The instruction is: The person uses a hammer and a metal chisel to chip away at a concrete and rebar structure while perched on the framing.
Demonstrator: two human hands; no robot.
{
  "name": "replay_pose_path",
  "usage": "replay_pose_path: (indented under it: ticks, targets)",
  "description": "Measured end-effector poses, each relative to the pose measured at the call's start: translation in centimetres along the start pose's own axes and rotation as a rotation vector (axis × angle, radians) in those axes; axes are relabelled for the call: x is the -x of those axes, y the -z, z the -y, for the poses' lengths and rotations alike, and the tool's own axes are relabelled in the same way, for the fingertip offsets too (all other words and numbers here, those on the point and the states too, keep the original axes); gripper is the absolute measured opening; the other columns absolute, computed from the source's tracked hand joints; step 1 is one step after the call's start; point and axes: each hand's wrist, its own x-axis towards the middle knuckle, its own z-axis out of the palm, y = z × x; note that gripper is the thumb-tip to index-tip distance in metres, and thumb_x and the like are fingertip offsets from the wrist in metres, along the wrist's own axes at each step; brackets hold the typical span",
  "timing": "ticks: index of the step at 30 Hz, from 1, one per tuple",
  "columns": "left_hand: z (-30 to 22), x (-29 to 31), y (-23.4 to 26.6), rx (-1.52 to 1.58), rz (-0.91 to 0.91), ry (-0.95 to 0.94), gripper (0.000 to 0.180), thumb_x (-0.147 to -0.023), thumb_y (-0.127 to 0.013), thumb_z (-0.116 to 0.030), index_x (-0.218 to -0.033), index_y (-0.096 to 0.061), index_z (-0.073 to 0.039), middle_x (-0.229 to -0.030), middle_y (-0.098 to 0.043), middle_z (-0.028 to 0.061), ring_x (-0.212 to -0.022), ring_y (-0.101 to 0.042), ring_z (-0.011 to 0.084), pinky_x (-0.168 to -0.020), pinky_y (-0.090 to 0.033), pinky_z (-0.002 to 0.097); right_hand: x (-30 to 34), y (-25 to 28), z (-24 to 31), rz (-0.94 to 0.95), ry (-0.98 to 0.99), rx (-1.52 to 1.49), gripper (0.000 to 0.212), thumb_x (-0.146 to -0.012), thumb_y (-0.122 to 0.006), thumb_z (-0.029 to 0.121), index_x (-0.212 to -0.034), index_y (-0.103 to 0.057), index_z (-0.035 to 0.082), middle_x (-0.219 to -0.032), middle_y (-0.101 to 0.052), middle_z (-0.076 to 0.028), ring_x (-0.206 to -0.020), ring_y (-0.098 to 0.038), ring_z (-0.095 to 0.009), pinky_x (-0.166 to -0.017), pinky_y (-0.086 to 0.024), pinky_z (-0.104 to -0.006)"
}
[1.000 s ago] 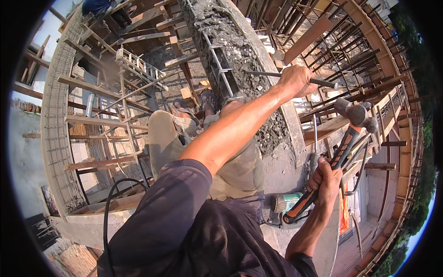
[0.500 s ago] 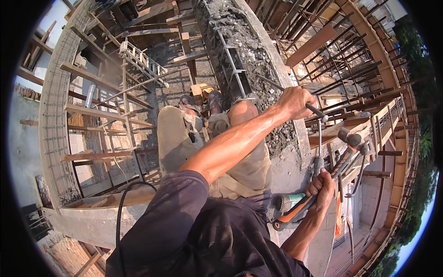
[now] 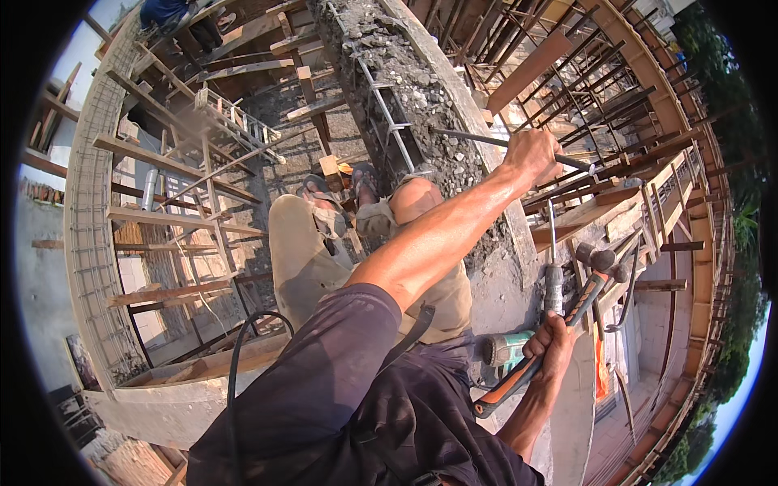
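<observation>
My left hand [image 3: 532, 158] is wrapped round a long steel chisel [image 3: 476, 138]. The chisel's tip points left onto the broken concrete [image 3: 454, 105] of the beam, and its struck end sticks out to the right of my fist. Lower down, my right hand [image 3: 551, 348] grips an orange and black hammer [image 3: 585, 296] by its handle. The hammer's dark head is up, below the chisel's end and apart from it. Behind the right hand lies a green power drill [image 3: 507, 350], partly hidden, with a long bit showing above it.
Steel stirrups [image 3: 393, 125] stand out of the rubble along the beam. A drop with timber props [image 3: 174, 219] and a ladder [image 3: 243, 113] lies to the left. Rods and formwork [image 3: 616, 97] fill the right. A black cable [image 3: 235, 364] loops by my left arm. Another person [image 3: 162, 12] is far left.
My left hand and the chisel have moved slightly up and right, and the chisel lies flatter. The hammer has dropped a little lower and left. The view has shifted slightly.
</observation>
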Motion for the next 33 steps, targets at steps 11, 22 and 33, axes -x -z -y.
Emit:
replay_pose_path:
  ticks: [11,22,33]
  targets:
    - [-8.0,2.7,3.6,0.061,-0.052,-0.255,0.032,-0.087,-0.067,-0.032,-0.065,-0.072,-0.010,-0.050,-0.059,0.0125,-0.046,-0.060,0.0299,-0.049,-0.048,0.0408,1.2,-0.6,1.2,0.012,0.101,0.008,0.041,-0.096,-0.063,0.024,-0.066,-0.036,0.019,-0.051,-0.029,0.008,-0.037,-0.028,-0.005,-0.034,-0.027,-0.0243]
    - [-1.4,0.4,2.5,0.012,0.041,-0.271,0.046,-0.094,-0.062,-0.042,-0.063,-0.071,-0.010,-0.046,-0.057,0.0115,-0.042,-0.057,0.0263,-0.047,-0.047,0.0413,0.9,-1.8,-0.3,0.095,0.594,-0.042,0.027,-0.102,-0.058,0.023,-0.118,-0.050,0.003,-0.068,-0.045,0.001,-0.050,-0.042,-0.006,-0.042,-0.036,-0.0216]
    - [0.2,0.0,1.6,-0.073,0.235,-0.277,0.031,-0.092,-0.066,-0.033,-0.074,-0.074,-0.009,-0.061,-0.063,0.0183,-0.055,-0.062,0.0366,-0.054,-0.048,0.0434,2.5,2.2,6.0,-0.117,0.686,-0.208,0.025,-0.104,-0.055,0.029,-0.104,-0.053,0.004,-0.059,-0.033,0.004,-0.041,-0.033,-0.004,-0.034,-0.029,-0.0218]
